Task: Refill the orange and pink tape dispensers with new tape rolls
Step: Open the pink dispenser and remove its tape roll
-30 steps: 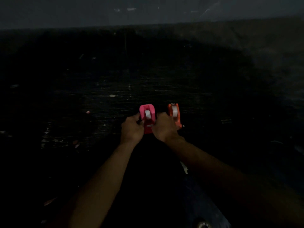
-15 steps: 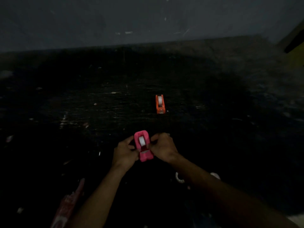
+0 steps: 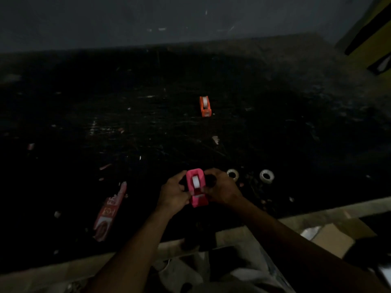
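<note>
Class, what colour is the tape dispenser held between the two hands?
Pink, with a white tape roll inside; the pink tape dispenser shows best in the head view.

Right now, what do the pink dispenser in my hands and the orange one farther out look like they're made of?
Pink dispenser: likely moulded plastic, going by its uniform bright colour and rounded edges; the finish looks smooth, though the light is dim. Orange dispenser: probably the same plastic, solid colour and a blocky moulded shape, too small to judge gloss. Each carries a white tape roll.
</note>
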`<move>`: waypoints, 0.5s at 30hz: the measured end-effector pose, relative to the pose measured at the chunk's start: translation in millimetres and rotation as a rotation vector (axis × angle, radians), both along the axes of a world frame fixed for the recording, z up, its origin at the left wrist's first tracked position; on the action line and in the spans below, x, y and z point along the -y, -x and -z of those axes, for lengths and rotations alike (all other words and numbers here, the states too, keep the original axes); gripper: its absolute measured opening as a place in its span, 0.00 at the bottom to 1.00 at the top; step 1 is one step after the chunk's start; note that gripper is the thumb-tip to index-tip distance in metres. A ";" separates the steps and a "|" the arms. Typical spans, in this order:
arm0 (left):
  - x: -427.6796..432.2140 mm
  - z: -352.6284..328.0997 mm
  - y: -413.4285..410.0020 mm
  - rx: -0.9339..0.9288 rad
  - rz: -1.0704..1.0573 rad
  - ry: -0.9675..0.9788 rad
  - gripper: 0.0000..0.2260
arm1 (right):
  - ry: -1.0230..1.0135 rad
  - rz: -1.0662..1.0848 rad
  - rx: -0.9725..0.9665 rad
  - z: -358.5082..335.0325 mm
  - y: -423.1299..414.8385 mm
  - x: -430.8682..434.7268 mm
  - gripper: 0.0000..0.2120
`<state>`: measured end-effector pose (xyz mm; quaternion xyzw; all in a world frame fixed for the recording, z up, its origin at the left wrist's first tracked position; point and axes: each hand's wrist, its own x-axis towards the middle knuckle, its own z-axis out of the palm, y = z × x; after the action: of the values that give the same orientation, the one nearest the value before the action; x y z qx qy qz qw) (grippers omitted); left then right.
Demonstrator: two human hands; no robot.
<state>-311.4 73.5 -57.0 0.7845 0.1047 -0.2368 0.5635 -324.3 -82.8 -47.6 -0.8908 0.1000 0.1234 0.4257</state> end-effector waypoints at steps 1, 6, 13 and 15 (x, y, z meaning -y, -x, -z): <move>0.9 0.3 3.9 0.026 0.026 -0.027 0.32 | 0.000 0.003 0.012 1.2 4.2 -0.6 0.22; 12.5 2.6 -2.0 0.111 0.060 -0.096 0.29 | 0.024 0.038 0.022 2.4 2.2 4.0 0.24; 18.5 13.8 -14.9 0.089 0.040 -0.179 0.31 | 0.149 -0.214 0.085 -7.7 -12.2 6.6 0.26; 17.7 17.4 -18.8 0.039 0.005 -0.118 0.33 | 0.280 -0.305 0.030 -12.6 -23.3 5.7 0.25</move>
<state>-292.6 55.8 -74.4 0.8213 0.1055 -0.2162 0.5174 -301.1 -88.5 -35.0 -0.9478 -0.0261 0.1578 0.2757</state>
